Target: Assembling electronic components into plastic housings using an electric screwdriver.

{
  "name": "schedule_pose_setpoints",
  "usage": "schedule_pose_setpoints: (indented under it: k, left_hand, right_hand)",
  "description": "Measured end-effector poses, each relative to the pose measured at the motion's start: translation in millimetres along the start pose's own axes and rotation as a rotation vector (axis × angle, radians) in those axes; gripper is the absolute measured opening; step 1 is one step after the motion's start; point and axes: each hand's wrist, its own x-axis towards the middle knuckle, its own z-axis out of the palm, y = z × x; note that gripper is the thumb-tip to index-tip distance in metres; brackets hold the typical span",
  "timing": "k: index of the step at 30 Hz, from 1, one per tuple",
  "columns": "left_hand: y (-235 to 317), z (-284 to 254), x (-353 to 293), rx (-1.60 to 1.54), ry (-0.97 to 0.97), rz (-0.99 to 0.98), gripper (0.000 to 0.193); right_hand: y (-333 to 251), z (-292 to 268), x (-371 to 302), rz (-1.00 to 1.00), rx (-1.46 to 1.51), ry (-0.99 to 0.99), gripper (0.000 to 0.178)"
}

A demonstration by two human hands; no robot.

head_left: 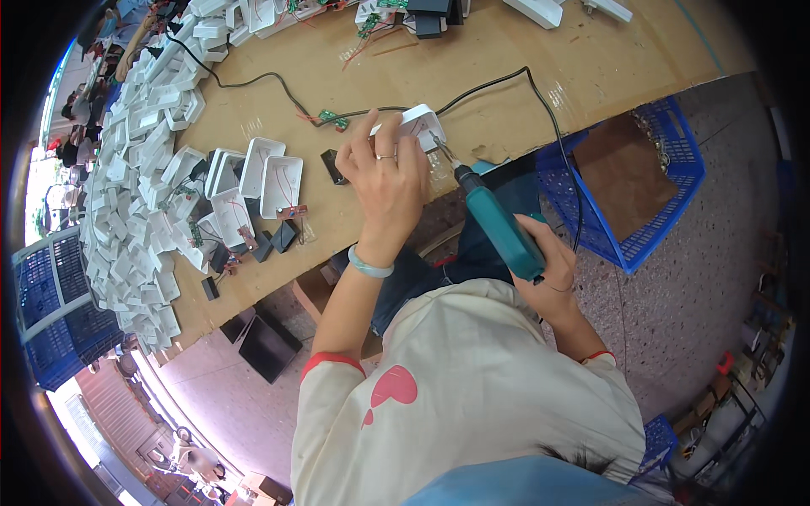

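Note:
My left hand (388, 173) is at the table's front edge, its fingers closed on a small white plastic case (426, 125). Part of the case is hidden behind the fingers. In my right hand (550, 260) is a teal corded hand tool (502, 228) with a black collar and a slim metal tip; its exact kind is unclear. That tip reaches the open side of the case, and I cannot tell whether it touches. Just left of my left hand lies a small black box (334, 167). A green circuit board (334, 120) with red wires sits beyond the fingers.
White cases (139, 198) are heaped along the table's left side. Nearer are open cases (281, 187) with wired boards and black boxes (287, 234). A black cord (553, 110) loops over the table at right. A blue crate (624, 253) with cardboard stands beyond the front edge.

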Motion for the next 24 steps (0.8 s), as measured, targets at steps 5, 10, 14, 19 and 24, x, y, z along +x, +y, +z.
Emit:
schedule_pose_setpoints:
  k: [5, 10, 14, 19, 24]
  left_hand:
    - [1.8, 1.8, 0.4, 0.049, 0.012, -0.007, 0.01]
    - [0.8, 0.5, -1.6, 0.082, -0.032, -0.019, 0.017]
    - [0.6, 0.1, -1.7, 0.083, -0.033, -0.014, 0.017]
    - [1.0, 3.0, 0.4, 0.065, 0.032, 0.001, 0.008]
    - [0.7, 2.5, 0.0, 0.059, 0.031, 0.001, 0.01]
  right_hand:
    - [5.9, 5.6, 1.9, 0.043, -0.035, -0.061, 0.053]
    - [9.9, 7.9, 5.7, 0.027, -0.043, -0.068, 0.055]
    - [11.6, 10.9, 9.8, 0.021, -0.06, -0.072, 0.055]
    - [13.2, 11.5, 11.1, 0.001, -0.091, -0.071, 0.053]
    - [12.3, 10.1, 12.3, -0.003, -0.153, -0.095, 0.049]
